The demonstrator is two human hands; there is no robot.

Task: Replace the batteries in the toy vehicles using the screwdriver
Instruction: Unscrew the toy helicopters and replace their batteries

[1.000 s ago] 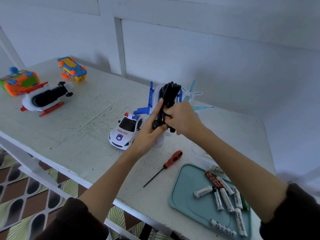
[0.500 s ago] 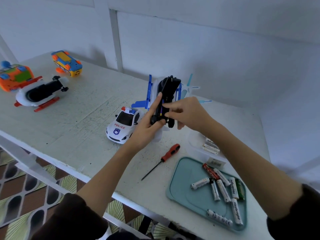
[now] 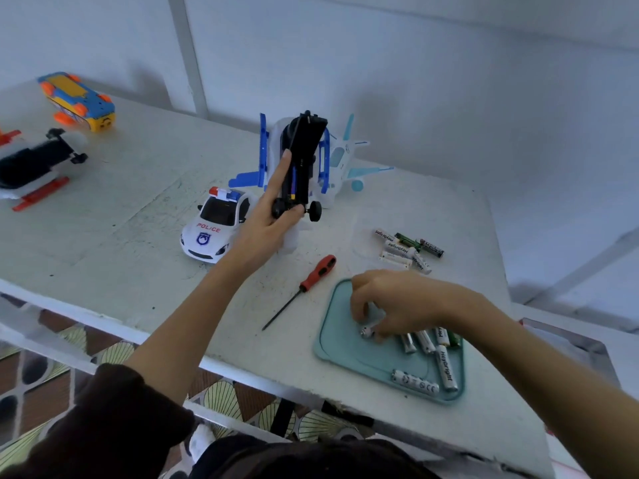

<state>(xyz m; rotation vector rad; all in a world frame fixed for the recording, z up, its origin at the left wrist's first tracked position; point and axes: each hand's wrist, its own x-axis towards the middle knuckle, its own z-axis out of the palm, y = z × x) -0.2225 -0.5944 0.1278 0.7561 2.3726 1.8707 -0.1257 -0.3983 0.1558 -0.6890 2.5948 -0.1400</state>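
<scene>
The left hand [image 3: 266,223] grips a white and blue toy plane with a black underside [image 3: 300,164], held up on end above the white bench [image 3: 114,216]. The right hand [image 3: 387,302] reaches into the flat teal tray [image 3: 345,354] and pinches one small silver battery [image 3: 367,332] with curled fingers. The red-handled screwdriver [image 3: 313,276] lies on the bench between the hands, not in use. I think the plane is open and getting new batteries. The white police car [image 3: 214,229] and other toys seem left to do.

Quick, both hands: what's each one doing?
Left hand: grips the upended toy helicopter.
Right hand: pinches a battery on the teal tray.
</scene>
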